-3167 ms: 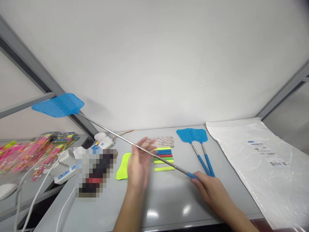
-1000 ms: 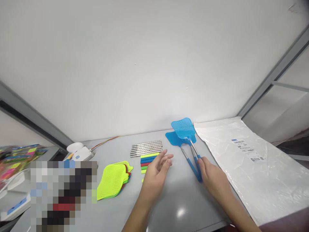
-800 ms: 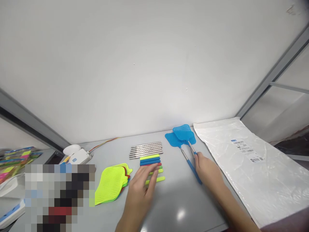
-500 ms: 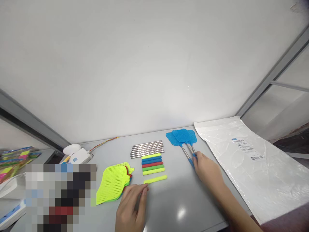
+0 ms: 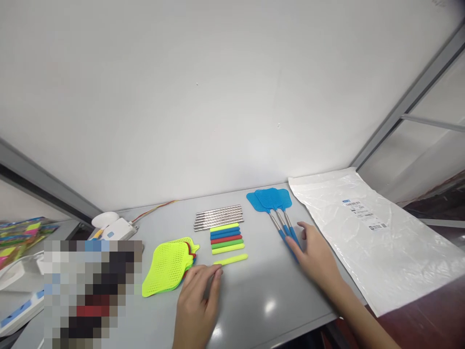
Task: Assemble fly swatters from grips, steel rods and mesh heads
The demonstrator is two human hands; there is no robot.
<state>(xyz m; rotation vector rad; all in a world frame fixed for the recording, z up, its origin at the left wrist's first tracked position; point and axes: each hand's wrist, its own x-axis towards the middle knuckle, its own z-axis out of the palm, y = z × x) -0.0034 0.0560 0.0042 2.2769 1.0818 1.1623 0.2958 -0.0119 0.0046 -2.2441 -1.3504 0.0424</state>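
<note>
Near the front of the table, my left hand point(image 5: 198, 295) has its thumb and forefinger pinched at the near end of a yellow-green handle tube point(image 5: 231, 260). To its left lie stacked fly swatter heads, a yellow-green one point(image 5: 169, 264) on top with red and blue edges showing beneath. Several more handle tubes point(image 5: 227, 240) in yellow, blue, red and green form a row, with silver metal rods point(image 5: 218, 217) behind them. My right hand point(image 5: 312, 247) is open, thumb and fingers apart, over the handles of three blue fly swatters point(image 5: 273, 198) fanned on the table.
A white plastic mailing bag point(image 5: 359, 232) with a label covers the right side of the table. At left are a white device point(image 5: 118, 229) with thin wires, a power strip point(image 5: 22, 310) and colourful packages point(image 5: 27, 235). A wall stands behind; one patch is pixelated.
My right hand has let go of the blue swatter handles, its fingers spreading and drawing slightly toward me. My left hand stays by the yellow-green tube. The whole view has shifted slightly.
</note>
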